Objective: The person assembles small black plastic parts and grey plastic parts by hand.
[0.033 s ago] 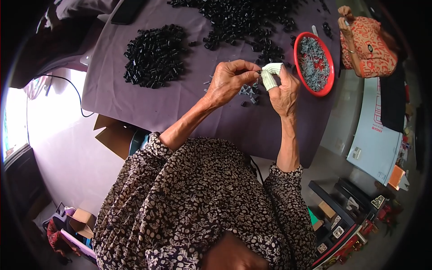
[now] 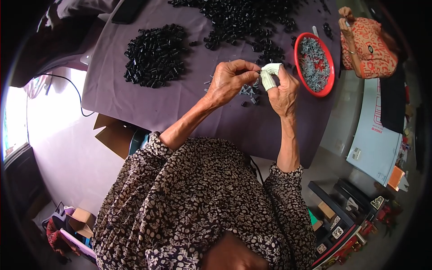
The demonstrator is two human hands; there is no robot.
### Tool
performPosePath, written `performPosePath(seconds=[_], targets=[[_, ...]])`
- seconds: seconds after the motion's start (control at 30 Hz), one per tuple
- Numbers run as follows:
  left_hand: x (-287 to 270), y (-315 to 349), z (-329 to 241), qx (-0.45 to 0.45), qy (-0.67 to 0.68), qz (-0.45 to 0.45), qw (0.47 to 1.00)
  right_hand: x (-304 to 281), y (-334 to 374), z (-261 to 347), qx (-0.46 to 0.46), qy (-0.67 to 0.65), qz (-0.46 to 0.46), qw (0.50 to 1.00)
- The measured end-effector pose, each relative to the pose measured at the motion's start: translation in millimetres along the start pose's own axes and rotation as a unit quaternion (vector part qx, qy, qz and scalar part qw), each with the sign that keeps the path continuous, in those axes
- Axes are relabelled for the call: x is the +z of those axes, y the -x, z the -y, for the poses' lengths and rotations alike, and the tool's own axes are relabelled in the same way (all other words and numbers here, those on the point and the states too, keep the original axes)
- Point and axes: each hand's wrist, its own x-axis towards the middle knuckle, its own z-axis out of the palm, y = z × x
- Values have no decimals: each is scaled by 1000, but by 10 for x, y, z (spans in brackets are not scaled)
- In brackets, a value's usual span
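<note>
My left hand (image 2: 226, 83) pinches a small black piece (image 2: 259, 72) between thumb and forefinger above the table. Meeting it from the right, my right hand (image 2: 284, 95) has its thumb and forefinger closed at the same piece, most of which the fingers hide. Pale ribbed covers (image 2: 268, 82) wrap those two right fingers. Below the hands lie loose grey screw-like pins (image 2: 247, 90) and a few black pieces (image 2: 254, 100). To the right, a red oval tray (image 2: 332, 77) holds many more grey pins. At the left sits a rounded pile of small black pieces (image 2: 155, 56).
A larger heap of black pieces (image 2: 243, 20) spreads over the far side of the purple-covered table (image 2: 193, 126). A dark flat object (image 2: 128, 11) lies at the far left corner. Another person in an orange patterned top (image 2: 371, 47) is beyond the right edge. A cardboard box (image 2: 112, 137) stands below the left edge.
</note>
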Motion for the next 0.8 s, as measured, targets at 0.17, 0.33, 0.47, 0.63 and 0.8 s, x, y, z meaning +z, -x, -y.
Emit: performPosePath(seconds=[0.17, 0.33, 0.47, 0.63, 0.8], targets=[[-18, 18, -11, 4, -28, -7, 1000, 23, -55, -57, -12, 31, 13, 999], [-161, -25, 50, 9, 31, -11, 999, 53, -195, -39, 33, -37, 55, 997], [-344, -83, 66, 13, 70, -66, 995, 276, -466, -169, 16, -3, 49, 999], [-523, -131, -7, 24, 82, -108, 990, 679, -736, -538, -104, 137, 82, 982], [-611, -171, -3, 27, 87, -125, 988, 764, -881, -593, -133, 215, 138, 958]])
